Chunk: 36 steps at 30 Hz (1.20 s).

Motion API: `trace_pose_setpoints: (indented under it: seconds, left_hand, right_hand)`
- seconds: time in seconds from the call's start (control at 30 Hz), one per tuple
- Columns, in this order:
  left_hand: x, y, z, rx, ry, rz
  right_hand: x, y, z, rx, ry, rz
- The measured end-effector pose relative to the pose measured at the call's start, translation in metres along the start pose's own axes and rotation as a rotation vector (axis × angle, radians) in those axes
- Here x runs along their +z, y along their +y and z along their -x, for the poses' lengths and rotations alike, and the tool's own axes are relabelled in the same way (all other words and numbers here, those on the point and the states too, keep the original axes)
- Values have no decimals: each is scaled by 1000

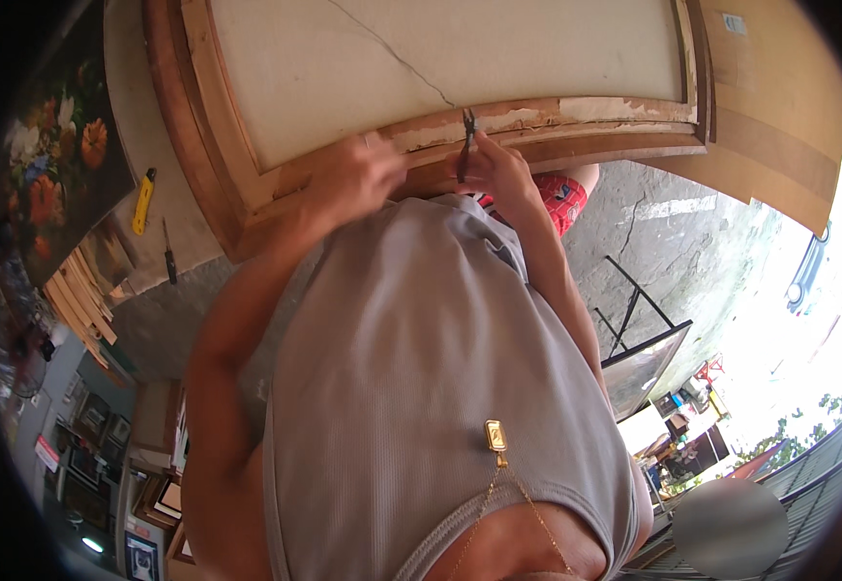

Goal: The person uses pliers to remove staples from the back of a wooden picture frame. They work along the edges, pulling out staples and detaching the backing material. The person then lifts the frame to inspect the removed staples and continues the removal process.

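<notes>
A large wooden frame (206, 145) with a pale backing panel (344, 92) lies in front of my body. My right hand (506, 176) is closed around dark-handled pliers (468, 145), jaws pointing away from me at the frame's near edge. A thin dark wire-like line (397, 60) runs across the backing and ends close to the plier jaws. My left hand (351, 182) hovers over or rests on the near rail, its fingers smeared by motion. Torn paper strips (595, 108) cling to the near rail beside the pliers.
Left of the frame lie a yellow utility knife (144, 201), a dark-handled screwdriver (168, 254), a flower painting (58, 160) and thin wooden strips (80, 300). A brown board (779, 107) extends to the right. A black metal stand (634, 310) is on the grey floor at right.
</notes>
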<state>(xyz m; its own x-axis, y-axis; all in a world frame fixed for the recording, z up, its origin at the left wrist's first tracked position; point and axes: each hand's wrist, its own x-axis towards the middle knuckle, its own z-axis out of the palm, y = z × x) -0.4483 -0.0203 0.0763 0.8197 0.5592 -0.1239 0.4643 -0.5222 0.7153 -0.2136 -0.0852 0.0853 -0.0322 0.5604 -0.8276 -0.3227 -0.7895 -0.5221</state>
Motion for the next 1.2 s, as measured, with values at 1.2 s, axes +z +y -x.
trace_pose_setpoints:
  seconds: [1.2]
  left_hand:
    - [-25,-26,-125,234,-18,-477]
  right_hand:
    - [19,-4,-30,128,28,-209]
